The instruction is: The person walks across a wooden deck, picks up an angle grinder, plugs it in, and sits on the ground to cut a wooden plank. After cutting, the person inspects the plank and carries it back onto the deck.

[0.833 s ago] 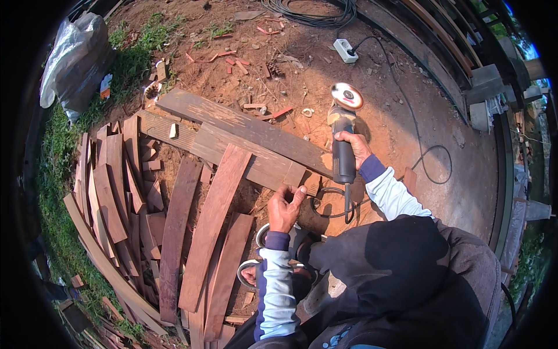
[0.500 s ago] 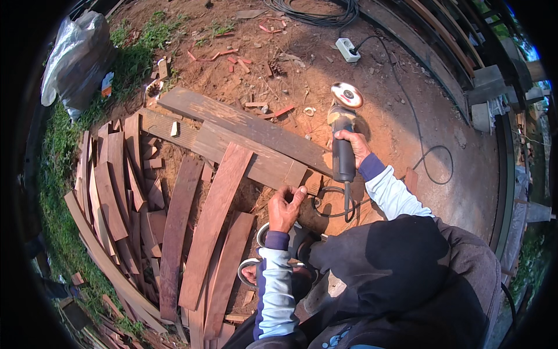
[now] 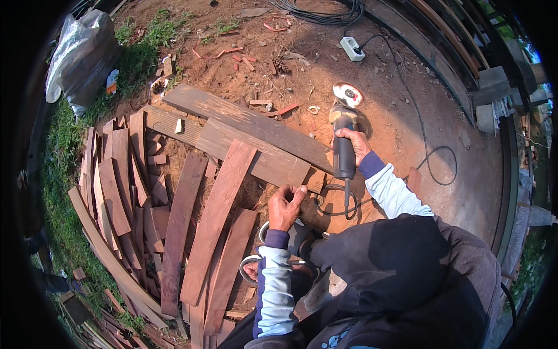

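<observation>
My right hand (image 3: 357,144) is wrapped round the dark body of an angle grinder (image 3: 344,157). Its pale disc (image 3: 344,92) points away from me, and a cord (image 3: 347,192) runs from its rear end. To the left, my left hand (image 3: 283,208) is closed with thumb and fingers curled together; anything inside them is hidden. Beyond that hand lies a flat brown plank (image 3: 273,158), with a longer weathered plank (image 3: 244,119) behind it. A reddish curved board (image 3: 218,224) stretches out on the left of my left hand.
Many curved wood offcuts (image 3: 119,200) are heaped at the left. A white power strip (image 3: 351,49) and coiled black cable (image 3: 325,9) lie on the dirt at the far side. A grey plastic bag (image 3: 84,58) sits on grass. Concrete (image 3: 465,151) borders the right.
The ground and boards appear shifted slightly to the right in the view. Both hands keep almost the same pose, and the grinder stays in my right hand.
</observation>
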`<state>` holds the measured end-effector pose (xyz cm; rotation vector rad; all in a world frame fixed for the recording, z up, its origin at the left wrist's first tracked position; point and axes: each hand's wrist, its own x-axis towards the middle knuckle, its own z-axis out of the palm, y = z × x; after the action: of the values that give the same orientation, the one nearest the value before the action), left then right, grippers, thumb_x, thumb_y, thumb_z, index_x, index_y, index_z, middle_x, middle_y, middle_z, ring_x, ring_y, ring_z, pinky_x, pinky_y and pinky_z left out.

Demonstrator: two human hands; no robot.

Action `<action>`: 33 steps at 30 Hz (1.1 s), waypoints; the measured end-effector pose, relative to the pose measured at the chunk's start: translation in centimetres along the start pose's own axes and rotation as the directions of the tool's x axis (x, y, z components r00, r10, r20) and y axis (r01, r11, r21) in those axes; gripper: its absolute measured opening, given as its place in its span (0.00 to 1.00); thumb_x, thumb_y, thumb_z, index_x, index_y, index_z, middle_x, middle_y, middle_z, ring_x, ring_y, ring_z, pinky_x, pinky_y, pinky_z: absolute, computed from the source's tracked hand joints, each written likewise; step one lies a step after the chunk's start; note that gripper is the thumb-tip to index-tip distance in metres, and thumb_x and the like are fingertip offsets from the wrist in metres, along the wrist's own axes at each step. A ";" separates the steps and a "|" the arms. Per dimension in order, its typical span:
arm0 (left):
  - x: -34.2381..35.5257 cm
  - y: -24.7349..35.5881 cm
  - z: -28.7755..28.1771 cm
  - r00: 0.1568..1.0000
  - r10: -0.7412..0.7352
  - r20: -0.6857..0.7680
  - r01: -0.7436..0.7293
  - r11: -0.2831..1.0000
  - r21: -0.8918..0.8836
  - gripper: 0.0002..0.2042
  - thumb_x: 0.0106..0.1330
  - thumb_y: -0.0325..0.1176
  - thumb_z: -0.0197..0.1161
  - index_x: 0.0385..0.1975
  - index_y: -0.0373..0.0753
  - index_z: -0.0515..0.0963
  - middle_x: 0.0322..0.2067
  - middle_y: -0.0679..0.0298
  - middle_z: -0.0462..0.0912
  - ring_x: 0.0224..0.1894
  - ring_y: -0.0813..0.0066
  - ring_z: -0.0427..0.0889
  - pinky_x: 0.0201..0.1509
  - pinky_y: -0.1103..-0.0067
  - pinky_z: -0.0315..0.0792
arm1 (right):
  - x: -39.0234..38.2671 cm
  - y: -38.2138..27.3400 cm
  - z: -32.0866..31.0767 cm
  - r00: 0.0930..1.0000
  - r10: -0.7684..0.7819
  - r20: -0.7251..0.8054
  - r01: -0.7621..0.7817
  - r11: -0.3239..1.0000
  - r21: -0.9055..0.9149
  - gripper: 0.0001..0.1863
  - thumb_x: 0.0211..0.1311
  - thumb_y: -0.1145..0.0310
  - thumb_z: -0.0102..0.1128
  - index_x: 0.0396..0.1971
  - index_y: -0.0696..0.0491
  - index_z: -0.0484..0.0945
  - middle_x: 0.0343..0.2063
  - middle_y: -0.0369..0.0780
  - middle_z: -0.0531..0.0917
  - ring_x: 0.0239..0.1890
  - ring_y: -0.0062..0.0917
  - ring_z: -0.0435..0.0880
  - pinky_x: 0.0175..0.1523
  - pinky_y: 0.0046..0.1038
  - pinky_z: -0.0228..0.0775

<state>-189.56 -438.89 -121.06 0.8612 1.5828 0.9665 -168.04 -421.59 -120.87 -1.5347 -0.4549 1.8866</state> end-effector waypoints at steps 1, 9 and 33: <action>0.0 -0.1 0.0 1.000 -0.004 0.001 0.004 1.000 -0.004 0.22 0.61 0.49 0.67 0.29 0.29 0.80 0.19 0.60 0.79 0.24 0.77 0.76 0.29 0.78 0.71 | 0.0 0.1 0.1 1.000 -0.003 -0.009 0.003 1.000 -0.006 0.09 0.50 0.69 0.66 0.29 0.56 0.76 0.22 0.40 0.78 0.23 0.25 0.81 0.26 0.29 0.78; 0.0 -0.8 0.3 1.000 -0.014 0.019 0.014 1.000 -0.022 0.22 0.61 0.49 0.68 0.28 0.29 0.80 0.19 0.61 0.78 0.23 0.78 0.75 0.29 0.79 0.70 | 0.4 0.1 0.2 1.000 -0.007 -0.026 0.006 0.999 -0.040 0.10 0.50 0.68 0.65 0.29 0.56 0.75 0.23 0.41 0.78 0.22 0.26 0.80 0.25 0.34 0.79; 0.0 -0.6 0.2 0.998 -0.057 0.040 0.057 0.998 -0.003 0.24 0.59 0.53 0.67 0.30 0.32 0.80 0.21 0.58 0.79 0.25 0.70 0.77 0.33 0.74 0.73 | 4.8 0.7 -1.5 0.999 0.029 0.026 -0.028 0.999 -0.025 0.14 0.52 0.64 0.65 0.33 0.56 0.75 0.26 0.40 0.79 0.27 0.29 0.82 0.29 0.35 0.79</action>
<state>-189.42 -439.10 -121.64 0.8237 1.5623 0.9065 -167.24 -419.04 -125.20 -1.5419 -0.4714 1.9316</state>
